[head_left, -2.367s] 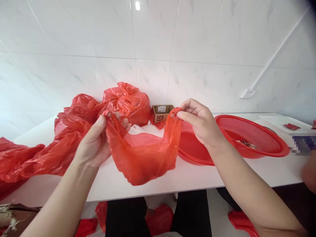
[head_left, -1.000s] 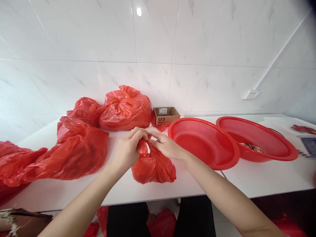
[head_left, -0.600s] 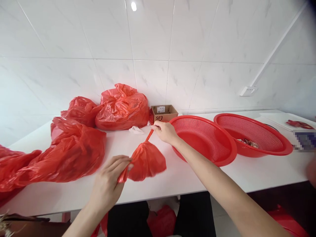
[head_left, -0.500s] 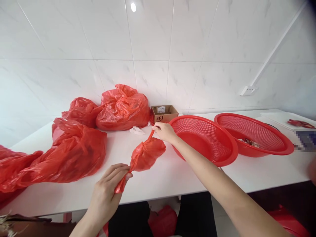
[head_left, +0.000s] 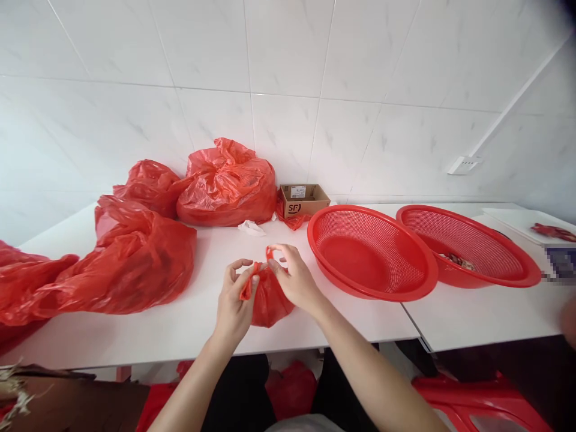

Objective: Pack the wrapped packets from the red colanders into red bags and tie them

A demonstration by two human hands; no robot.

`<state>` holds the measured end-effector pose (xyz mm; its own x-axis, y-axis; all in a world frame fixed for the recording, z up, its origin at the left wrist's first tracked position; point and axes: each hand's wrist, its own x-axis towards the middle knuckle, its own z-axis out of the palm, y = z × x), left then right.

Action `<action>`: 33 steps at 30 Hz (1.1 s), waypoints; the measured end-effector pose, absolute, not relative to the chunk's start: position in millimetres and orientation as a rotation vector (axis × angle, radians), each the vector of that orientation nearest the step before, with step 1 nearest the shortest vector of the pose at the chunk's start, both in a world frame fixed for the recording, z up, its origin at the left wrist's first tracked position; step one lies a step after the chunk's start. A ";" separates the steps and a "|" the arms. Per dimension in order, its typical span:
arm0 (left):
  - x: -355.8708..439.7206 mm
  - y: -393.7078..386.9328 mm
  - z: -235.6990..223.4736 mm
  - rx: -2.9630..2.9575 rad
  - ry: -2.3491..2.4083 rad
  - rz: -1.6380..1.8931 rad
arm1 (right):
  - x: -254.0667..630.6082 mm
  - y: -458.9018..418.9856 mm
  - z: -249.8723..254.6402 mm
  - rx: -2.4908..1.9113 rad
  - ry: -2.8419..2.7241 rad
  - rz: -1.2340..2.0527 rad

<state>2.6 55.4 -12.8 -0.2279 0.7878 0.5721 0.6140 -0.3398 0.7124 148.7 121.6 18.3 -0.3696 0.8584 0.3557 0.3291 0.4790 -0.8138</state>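
A small filled red plastic bag rests on the white table near its front edge. My left hand pinches one twisted handle of the bag between thumb and fingers. My right hand pinches the other handle just above the bag. The two hands are close together over the bag's top, and the handles cross between them.
A red mesh basket sits right of my hands, a second one with some scraps beyond it. Large stuffed red bags lie at the left and back. A small cardboard box stands by the tiled wall.
The open bag was gathered shut and its handles pulled wide apart. Both hands have since come back together above the bag, which now sits lower and nearer the table's front.
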 end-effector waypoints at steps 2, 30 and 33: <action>6.3 55.3 -27.3 1.885 1.728 1.610 | 146.2 113.6 -6.6 -1.104 -1.876 0.706; 14.3 19.8 -86.1 2.469 1.740 1.225 | 169.3 139.3 -56.1 -1.383 -2.021 0.622; 17.4 23.1 -86.3 2.485 1.738 1.028 | 160.0 139.2 -54.7 -1.306 -2.039 0.553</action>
